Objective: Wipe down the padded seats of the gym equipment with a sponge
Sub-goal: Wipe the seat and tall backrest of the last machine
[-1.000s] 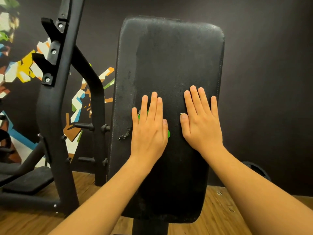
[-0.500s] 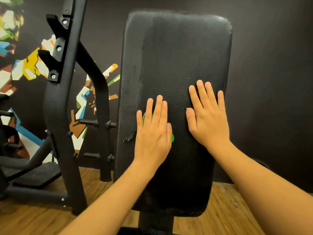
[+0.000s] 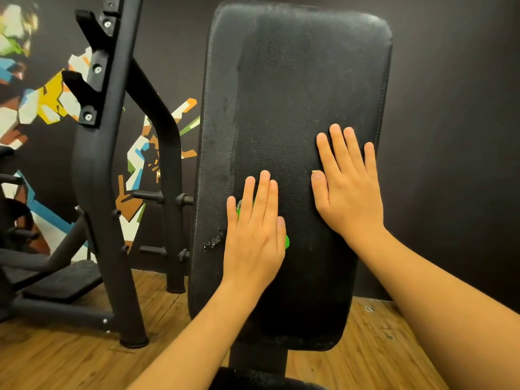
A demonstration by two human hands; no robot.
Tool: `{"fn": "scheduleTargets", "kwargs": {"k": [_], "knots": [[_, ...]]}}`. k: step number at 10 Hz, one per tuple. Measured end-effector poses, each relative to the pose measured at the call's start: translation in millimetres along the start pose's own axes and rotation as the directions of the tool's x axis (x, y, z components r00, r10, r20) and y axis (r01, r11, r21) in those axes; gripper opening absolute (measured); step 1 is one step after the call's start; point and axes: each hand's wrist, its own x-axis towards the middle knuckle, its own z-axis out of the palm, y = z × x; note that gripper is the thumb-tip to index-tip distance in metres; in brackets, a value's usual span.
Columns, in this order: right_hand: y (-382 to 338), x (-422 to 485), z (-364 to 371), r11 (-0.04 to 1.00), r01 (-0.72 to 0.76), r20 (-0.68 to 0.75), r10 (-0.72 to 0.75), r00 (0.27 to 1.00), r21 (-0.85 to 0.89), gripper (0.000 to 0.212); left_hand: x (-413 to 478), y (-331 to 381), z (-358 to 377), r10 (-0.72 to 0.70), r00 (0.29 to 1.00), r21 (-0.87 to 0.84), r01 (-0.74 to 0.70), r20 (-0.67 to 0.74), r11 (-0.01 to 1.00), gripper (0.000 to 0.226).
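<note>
L hand [image 3: 253,237] flat, fingers straight, pressing green sponge [image 3: 286,241] onto black pad [image 3: 295,88]; R hand [image 3: 349,190] flat beside it, holding nothing.

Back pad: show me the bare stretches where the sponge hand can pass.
Free: the upper back pad, from above the left hand and right hand to its top edge; also the lower strip below them. Crowded: the middle band, where the left hand presses the sponge beside the flat right hand; foam smear by the pad's left edge.

Pebbled black vinyl pad [image 3: 295,108] (wet streaks), matt metal frame [image 3: 95,170], wood floor [image 3: 70,358].
</note>
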Motion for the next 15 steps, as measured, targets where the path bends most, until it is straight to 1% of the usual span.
{"fn": "scheduleTargets", "kwargs": {"k": [1, 2, 3, 5, 7, 8, 9, 10, 11, 12, 13, 14, 15], "knots": [[0, 0, -1, 1.000, -0.002, 0.007, 0.002, 1.000, 0.001, 0.061, -20, -1, 3, 0.011, 1.000, -0.015, -0.010, 0.025, 1.000, 0.062], [0, 0, -1, 1.000, 0.004, 0.013, -0.004, 1.000, -0.001, 0.061, -53, -4, 8, 0.028, 0.997, 0.007, -0.029, 0.076, 1.000, 0.061], [0, -1, -2, 1.000, 0.000, 0.016, 0.000, 1.000, -0.002, 0.061, -60, -8, 9, 0.044, 0.995, 0.014, -0.045, 0.095, 0.999, 0.061], [0, -1, -2, 1.000, 0.002, 0.014, -0.002, 1.000, -0.003, 0.060, -41, -10, 4, 0.066, 0.992, 0.028, -0.069, 0.105, 0.997, 0.061], [-1, -1, -3, 1.000, 0.000, 0.020, 0.000, 1.000, -0.009, 0.060, -92, -15, 15, 0.079, 0.983, 0.053, -0.089, 0.168, 0.995, 0.063], [-1, -1, -3, 1.000, 0.001, 0.022, -0.001, 1.000, -0.013, 0.060, -91, -15, 14, 0.065, 0.982, 0.070, -0.078, 0.177, 0.994, 0.063], [-1, -1, -3, 1.000, 0.001, 0.021, 0.000, 1.000, -0.009, 0.060, -80, -18, 12, 0.124, 0.979, 0.064, -0.136, 0.165, 0.989, 0.061], [0, -1, -3, 1.000, 0.003, 0.024, -0.003, 1.000, -0.009, 0.060, -84, -20, 15, 0.125, 0.983, 0.066, -0.135, 0.131, 0.989, 0.060], [-1, -1, -2, 1.000, 0.003, 0.023, -0.003, 1.000, -0.005, 0.060, -101, -19, 21, 0.127, 0.984, 0.063, -0.136, 0.127, 0.989, 0.061], [-1, -1, -4, 1.000, 0.004, 0.042, -0.004, 0.999, -0.005, 0.060, -112, -26, 23, 0.188, 0.970, 0.080, -0.202, 0.155, 0.976, 0.061], [-1, -1, -5, 1.000, 0.000, 0.046, 0.000, 0.999, -0.008, 0.060, -107, -31, 22, 0.225, 0.960, 0.081, -0.241, 0.168, 0.967, 0.062], [-1, -1, -5, 1.000, 0.002, 0.052, -0.002, 0.999, -0.008, 0.060, -84, -30, 16, 0.210, 0.967, 0.059, -0.220, 0.144, 0.974, 0.061], [0, -1, -4, 1.000, 0.005, 0.042, -0.005, 0.999, -0.008, 0.060, -36, -25, 2, 0.187, 0.977, 0.047, -0.192, 0.100, 0.980, 0.061]]}}
